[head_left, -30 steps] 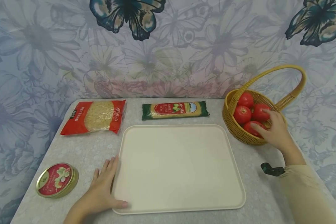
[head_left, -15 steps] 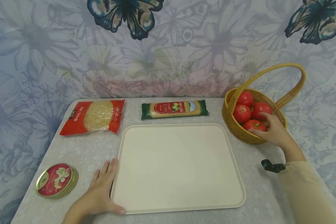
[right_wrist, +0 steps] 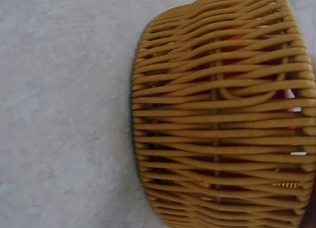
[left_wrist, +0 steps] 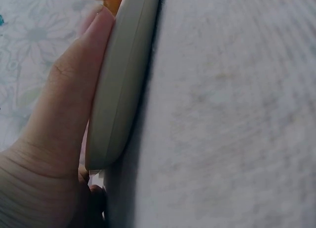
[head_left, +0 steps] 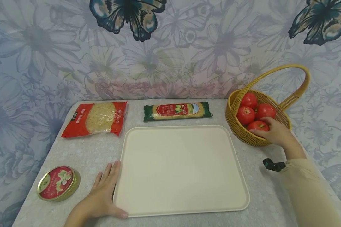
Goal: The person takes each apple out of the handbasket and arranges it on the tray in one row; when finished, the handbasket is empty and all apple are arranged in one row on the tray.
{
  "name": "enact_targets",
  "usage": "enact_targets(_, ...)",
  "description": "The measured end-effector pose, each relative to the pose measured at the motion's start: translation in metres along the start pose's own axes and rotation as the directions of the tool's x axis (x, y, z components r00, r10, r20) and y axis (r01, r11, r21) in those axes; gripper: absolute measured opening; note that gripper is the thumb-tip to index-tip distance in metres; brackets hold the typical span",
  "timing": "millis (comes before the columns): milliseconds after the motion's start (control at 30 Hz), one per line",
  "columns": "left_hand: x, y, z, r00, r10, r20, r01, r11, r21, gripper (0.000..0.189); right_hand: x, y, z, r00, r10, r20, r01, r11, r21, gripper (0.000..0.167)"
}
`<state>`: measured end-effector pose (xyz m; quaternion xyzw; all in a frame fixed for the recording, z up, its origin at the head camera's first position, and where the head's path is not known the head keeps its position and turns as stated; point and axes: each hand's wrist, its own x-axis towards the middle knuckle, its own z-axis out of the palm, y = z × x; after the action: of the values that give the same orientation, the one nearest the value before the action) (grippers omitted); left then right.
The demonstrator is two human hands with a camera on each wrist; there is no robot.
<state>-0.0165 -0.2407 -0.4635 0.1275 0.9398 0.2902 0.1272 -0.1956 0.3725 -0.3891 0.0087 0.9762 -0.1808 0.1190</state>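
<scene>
At the right, my right hand (head_left: pixel 279 134) reaches over the near rim of a yellow wicker basket (head_left: pixel 240 134). Its thumb and fingers grip the nearest red tomato (head_left: pixel 259 125), whose top shows between them. Other tomatoes (head_left: pixel 245 115) lie beside it. The right wrist view is filled by the basket's woven side (right_wrist: pixel 222 124), which hides the fingers. My left hand (head_left: pixel 100 194) lies at the left edge of a cream tray (head_left: pixel 182 170), fingers extended, thumb at the near left corner. In the left wrist view the thumb (left_wrist: pixel 69 95) lies along the tray's rim (left_wrist: pixel 121 80).
Behind the tray lies a green-ended packet of spaghetti (head_left: pixel 177 111). A red bag of pasta (head_left: pixel 96 119) is at the back left, and a round red-and-gold tin (head_left: pixel 58 183) stands left of my left hand. The basket's handle (head_left: pixel 296 91) arches up at the back right.
My right hand has shifted slightly toward me, from across two tomatoes to the nearest one, its fingers drawing in around it. The left thumb has slid slightly down to the tray's corner.
</scene>
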Motion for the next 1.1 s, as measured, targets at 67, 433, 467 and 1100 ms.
enact_targets(67, -0.001, 0.0, 0.0, 1.0, -0.004, 0.005, 0.004, 1.0, -0.002, 0.164, 0.001, 0.0, -0.002, 0.999, 0.001, 0.033, -0.001, 1.0, -0.01, 0.098)
enact_targets(433, -0.001, -0.002, -0.001, 0.999, -0.012, 0.03, 0.013, 1.0, -0.011, 0.163, 0.004, 0.004, 0.001, 0.999, -0.021, 0.034, 0.02, 1.0, 0.014, 0.094)
enact_targets(467, -0.001, -0.001, -0.001, 1.0, -0.008, 0.027, 0.009, 1.0, -0.012, 0.162, 0.004, 0.004, 0.002, 1.0, -0.019, 0.018, 0.019, 1.0, 0.017, 0.094)
enact_targets(1100, -0.001, -0.003, 0.0, 0.999, -0.033, 0.044, 0.033, 0.999, -0.009, 0.163, -0.04, -0.045, -0.004, 0.931, 0.027, -0.364, 0.094, 0.946, 0.309, 0.095)
